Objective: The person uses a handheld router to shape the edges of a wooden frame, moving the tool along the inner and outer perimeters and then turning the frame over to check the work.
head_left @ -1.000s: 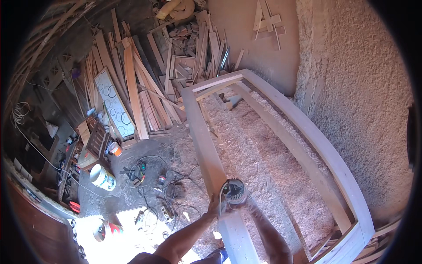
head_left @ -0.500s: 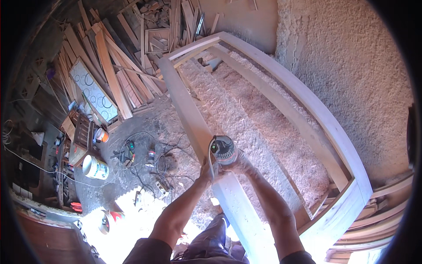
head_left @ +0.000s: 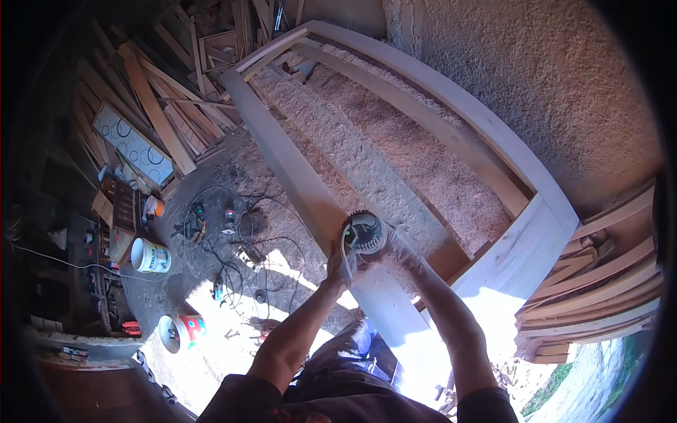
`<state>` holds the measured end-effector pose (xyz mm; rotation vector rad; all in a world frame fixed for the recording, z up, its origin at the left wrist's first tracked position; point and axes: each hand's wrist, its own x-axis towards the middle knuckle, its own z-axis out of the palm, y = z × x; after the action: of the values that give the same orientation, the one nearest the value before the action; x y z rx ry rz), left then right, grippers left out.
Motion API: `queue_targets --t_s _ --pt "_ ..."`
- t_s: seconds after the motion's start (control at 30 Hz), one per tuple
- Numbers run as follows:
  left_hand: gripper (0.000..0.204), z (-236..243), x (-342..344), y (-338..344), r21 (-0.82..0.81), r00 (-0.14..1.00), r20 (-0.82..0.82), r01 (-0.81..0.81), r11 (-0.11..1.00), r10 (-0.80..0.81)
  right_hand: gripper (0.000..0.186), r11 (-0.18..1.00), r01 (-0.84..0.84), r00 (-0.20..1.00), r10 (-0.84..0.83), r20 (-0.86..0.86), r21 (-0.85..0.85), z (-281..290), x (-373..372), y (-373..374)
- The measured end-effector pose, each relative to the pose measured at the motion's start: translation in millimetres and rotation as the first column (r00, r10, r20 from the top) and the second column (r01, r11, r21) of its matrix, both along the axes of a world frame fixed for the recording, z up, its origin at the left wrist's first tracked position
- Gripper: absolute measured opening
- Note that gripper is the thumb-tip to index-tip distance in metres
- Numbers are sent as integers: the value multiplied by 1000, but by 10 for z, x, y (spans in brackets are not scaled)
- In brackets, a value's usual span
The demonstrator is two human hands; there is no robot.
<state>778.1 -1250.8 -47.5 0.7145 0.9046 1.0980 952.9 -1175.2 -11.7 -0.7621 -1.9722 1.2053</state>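
With both hands I hold a corded power tool [head_left: 362, 231] with a round, ribbed, dark top; its exact kind is hard to make out from above. It is over the left long rail [head_left: 293, 175] of a big wooden frame, and its base is hidden. My left hand [head_left: 339, 268] closes round its left side, next to the pale cord. My right hand [head_left: 399, 255] is wrapped round the right side. Towards me the rail [head_left: 384, 304] goes on, pale and sunlit.
Wood shavings [head_left: 395, 141] lie inside the frame. A rough wall [head_left: 515, 92] rises at right. Left on the floor are tangled cables [head_left: 243, 211], a white bucket [head_left: 151, 255] and a tipped bucket [head_left: 182, 333]. Boards [head_left: 151, 102] lean far left; curved wood pieces [head_left: 599, 289] are stacked right.
The power tool, with both hands on it, has moved along the rail towards me. My view has shifted, so the frame and the floor things appear further up and left.
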Motion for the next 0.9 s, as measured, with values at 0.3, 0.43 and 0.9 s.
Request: queue_targets --t_s 0.3,0.43,0.9 --pt "74 -74 527 -538 -264 994 69 -61 963 82 84 996 87 993 -88 75 13 -130 546 -521" --pt "55 -53 682 -697 -286 982 81 -141 948 170 80 996 71 994 -67 81 -56 353 678 -743" --pt "86 -533 1283 -1482 185 504 -859 154 971 84 61 999 36 997 -39 70 34 276 1310 -1372"
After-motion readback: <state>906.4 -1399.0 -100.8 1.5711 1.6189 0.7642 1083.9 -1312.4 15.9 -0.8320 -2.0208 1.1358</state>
